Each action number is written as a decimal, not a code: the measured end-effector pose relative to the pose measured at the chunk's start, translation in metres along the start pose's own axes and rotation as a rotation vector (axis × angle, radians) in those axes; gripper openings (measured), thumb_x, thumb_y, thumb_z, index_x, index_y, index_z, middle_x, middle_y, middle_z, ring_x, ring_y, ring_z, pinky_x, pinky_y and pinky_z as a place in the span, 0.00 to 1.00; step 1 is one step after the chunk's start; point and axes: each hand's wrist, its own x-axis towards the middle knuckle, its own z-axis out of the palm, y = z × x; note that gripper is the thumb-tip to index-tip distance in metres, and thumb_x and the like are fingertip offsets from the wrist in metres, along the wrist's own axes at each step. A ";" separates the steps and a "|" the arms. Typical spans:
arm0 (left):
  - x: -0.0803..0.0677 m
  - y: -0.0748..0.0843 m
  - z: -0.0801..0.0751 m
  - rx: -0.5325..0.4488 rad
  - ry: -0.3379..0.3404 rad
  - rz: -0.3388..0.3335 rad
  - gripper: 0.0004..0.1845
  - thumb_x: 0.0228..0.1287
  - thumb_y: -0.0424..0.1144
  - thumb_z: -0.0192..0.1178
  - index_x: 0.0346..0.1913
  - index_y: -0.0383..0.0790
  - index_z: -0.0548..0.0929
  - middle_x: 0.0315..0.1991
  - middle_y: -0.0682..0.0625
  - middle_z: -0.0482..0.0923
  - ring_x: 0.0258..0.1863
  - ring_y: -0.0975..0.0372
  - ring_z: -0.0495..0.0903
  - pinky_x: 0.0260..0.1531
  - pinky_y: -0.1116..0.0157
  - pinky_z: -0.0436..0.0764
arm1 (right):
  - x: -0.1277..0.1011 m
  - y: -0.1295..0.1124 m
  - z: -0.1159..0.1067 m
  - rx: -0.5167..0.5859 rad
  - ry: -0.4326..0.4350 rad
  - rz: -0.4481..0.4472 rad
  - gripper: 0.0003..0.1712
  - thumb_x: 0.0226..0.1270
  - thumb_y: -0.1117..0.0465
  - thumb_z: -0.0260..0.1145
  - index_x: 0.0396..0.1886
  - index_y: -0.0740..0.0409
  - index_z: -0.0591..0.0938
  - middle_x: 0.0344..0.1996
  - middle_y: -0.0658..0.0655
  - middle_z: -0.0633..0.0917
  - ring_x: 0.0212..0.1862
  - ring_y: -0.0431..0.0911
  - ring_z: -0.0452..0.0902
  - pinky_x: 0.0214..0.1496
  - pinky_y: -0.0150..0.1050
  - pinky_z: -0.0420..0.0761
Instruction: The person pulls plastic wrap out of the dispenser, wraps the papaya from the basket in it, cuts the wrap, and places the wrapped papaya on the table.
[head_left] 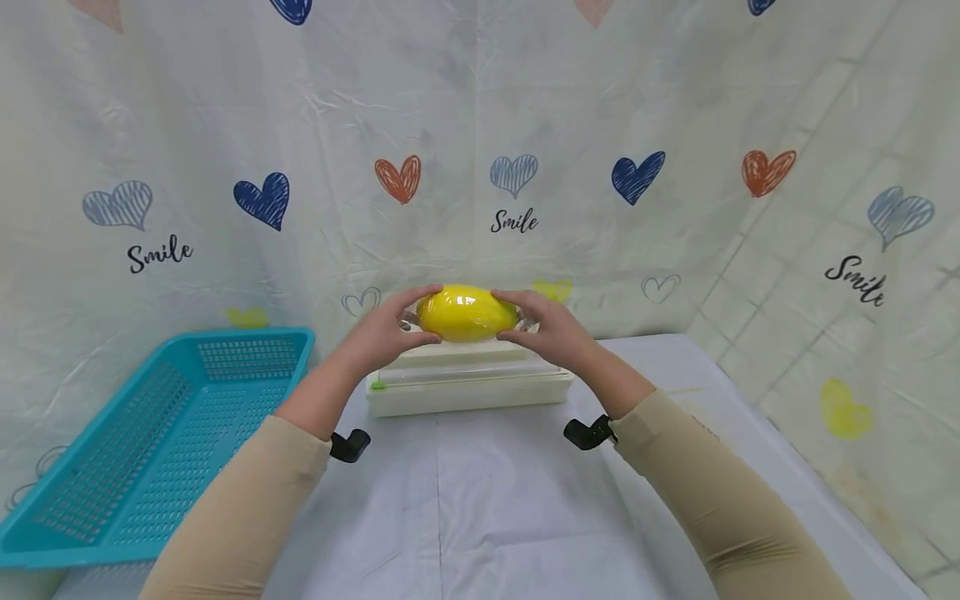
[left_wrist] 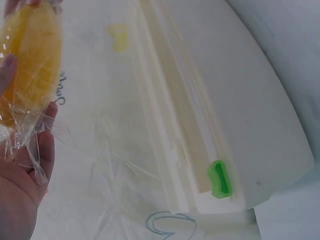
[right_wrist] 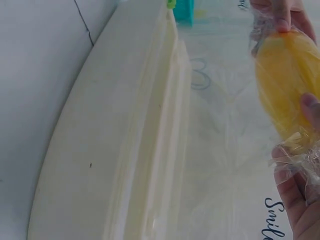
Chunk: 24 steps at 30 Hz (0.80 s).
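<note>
A smooth yellow oval thing (head_left: 467,313), shaped like a melon and wrapped in clear plastic film, is held up in front of me between both hands. My left hand (head_left: 386,333) grips its left end, thumb and fingers on opposite sides. At the right end my right hand (head_left: 553,332) holds it the same way. Crumpled film (left_wrist: 25,132) bunches at the end by my left palm, and more film (right_wrist: 305,159) gathers by the right one. Behind and below it stands a white cling film dispenser (head_left: 472,395) with a green slide cutter (left_wrist: 219,179) at its left end.
A turquoise perforated basket (head_left: 247,450) sits to the left, partly behind my left forearm. White cloth (head_left: 480,508) covers the table. A wall sheet (head_left: 442,100) printed with hearts hangs right behind the table. Black wrist cameras (head_left: 588,433) stick out from the sleeves.
</note>
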 end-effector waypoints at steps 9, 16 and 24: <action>0.001 0.010 -0.009 0.007 0.035 0.034 0.39 0.59 0.46 0.72 0.72 0.68 0.66 0.71 0.53 0.66 0.58 0.50 0.75 0.54 0.48 0.79 | 0.007 -0.008 -0.013 0.000 0.018 -0.014 0.37 0.62 0.55 0.73 0.71 0.46 0.72 0.67 0.51 0.75 0.64 0.49 0.71 0.62 0.48 0.76; 0.003 0.016 -0.016 -0.004 0.049 0.050 0.39 0.59 0.46 0.71 0.71 0.69 0.67 0.70 0.54 0.67 0.55 0.51 0.76 0.53 0.50 0.80 | 0.012 -0.014 -0.022 -0.009 0.021 -0.018 0.37 0.63 0.55 0.73 0.71 0.45 0.72 0.67 0.50 0.74 0.68 0.50 0.69 0.66 0.51 0.72; 0.001 0.028 -0.021 0.001 0.048 0.068 0.39 0.59 0.45 0.71 0.72 0.68 0.67 0.71 0.55 0.66 0.59 0.52 0.74 0.56 0.50 0.78 | 0.012 -0.024 -0.032 -0.016 0.017 -0.027 0.36 0.63 0.57 0.73 0.71 0.47 0.73 0.68 0.51 0.74 0.69 0.50 0.67 0.69 0.51 0.69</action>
